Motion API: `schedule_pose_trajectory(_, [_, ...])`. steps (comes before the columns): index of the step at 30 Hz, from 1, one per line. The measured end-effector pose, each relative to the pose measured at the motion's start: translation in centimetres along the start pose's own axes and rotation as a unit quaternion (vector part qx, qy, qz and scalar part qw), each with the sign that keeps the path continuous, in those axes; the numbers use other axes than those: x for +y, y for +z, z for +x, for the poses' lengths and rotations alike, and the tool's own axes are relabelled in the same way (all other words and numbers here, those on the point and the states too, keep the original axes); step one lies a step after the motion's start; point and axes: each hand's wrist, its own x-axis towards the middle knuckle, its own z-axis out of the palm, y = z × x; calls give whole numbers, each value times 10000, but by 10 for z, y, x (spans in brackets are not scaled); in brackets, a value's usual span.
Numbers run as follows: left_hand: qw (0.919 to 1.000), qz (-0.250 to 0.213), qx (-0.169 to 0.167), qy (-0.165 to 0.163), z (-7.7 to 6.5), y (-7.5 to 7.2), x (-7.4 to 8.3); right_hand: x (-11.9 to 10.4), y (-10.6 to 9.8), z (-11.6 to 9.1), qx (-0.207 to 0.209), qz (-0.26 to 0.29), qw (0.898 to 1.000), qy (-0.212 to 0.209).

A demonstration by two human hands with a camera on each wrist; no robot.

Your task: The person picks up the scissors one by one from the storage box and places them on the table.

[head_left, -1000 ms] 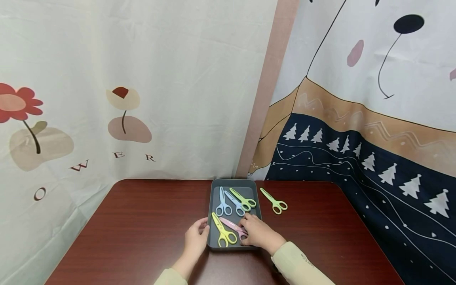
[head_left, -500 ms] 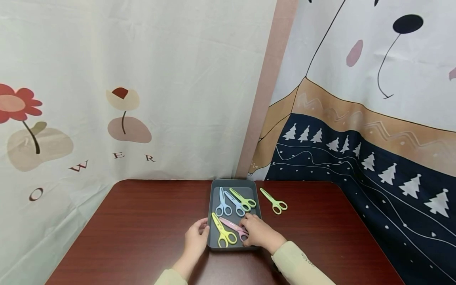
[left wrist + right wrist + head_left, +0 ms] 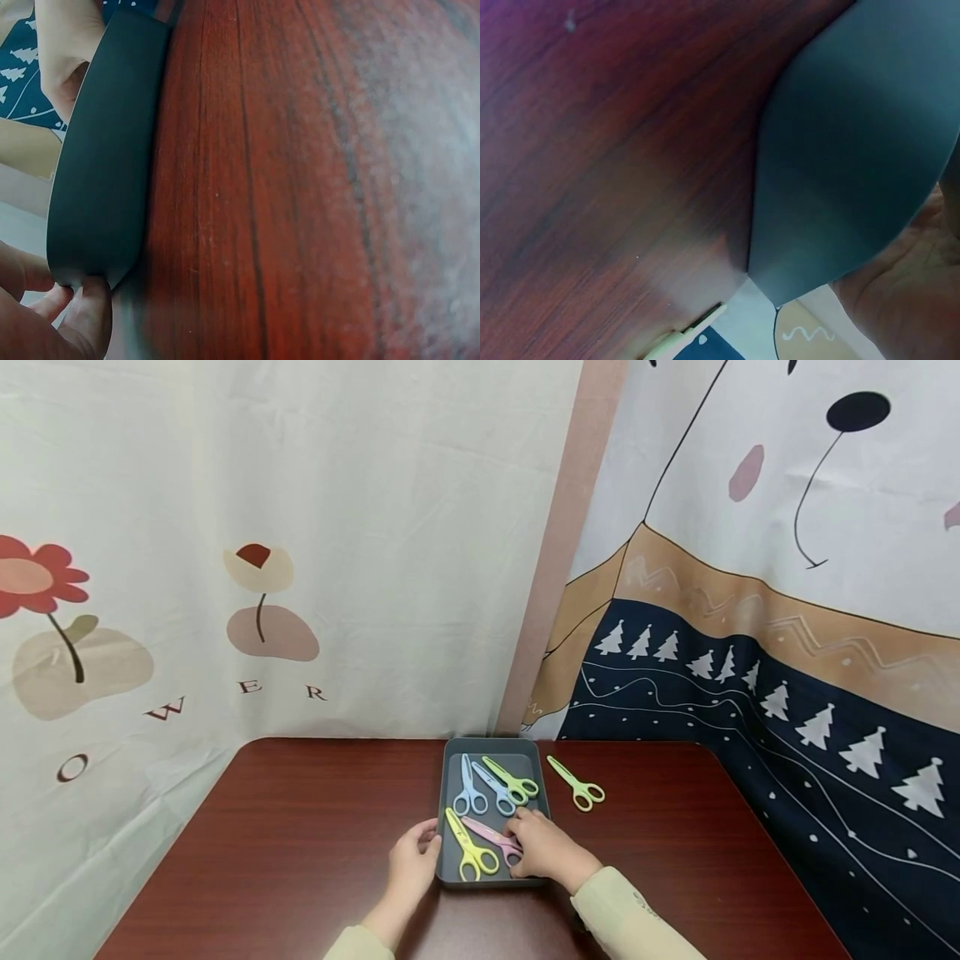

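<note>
A dark grey tray (image 3: 491,884) holds several scissors, flat inside it. My right hand (image 3: 553,853) reaches over the right wall, fingers and thumb around the handles of the pink scissors (image 3: 483,832), partly hiding them. Beside these lie the yellow scissors (image 3: 465,841), handles towards me. Farther back are two pairs of blue scissors (image 3: 468,795) and one pair of green scissors (image 3: 516,785). Against the tray's outer left wall, the thumb and fingertips of my left hand (image 3: 408,867) rest. In the left wrist view, the left thumb (image 3: 88,315) touches that wall.
Another pair of green scissors (image 3: 578,787) lies on the reddish-brown table (image 3: 315,827), right of the tray. The tray stands near the far table edge, in front of printed curtains (image 3: 390,568). The tray's wall (image 3: 847,150) fills much of the right wrist view.
</note>
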Motion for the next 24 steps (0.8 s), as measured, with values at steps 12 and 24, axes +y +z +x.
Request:
schedule_pose_trajectory(12, [10000,-24,-31,6,-1,-1,1,2,4,3,26,-168,9998,143])
schedule_pose_trajectory(24, [9999,-115,13,65,-1,1,-2,2,-1,3,158,-92,9996,219])
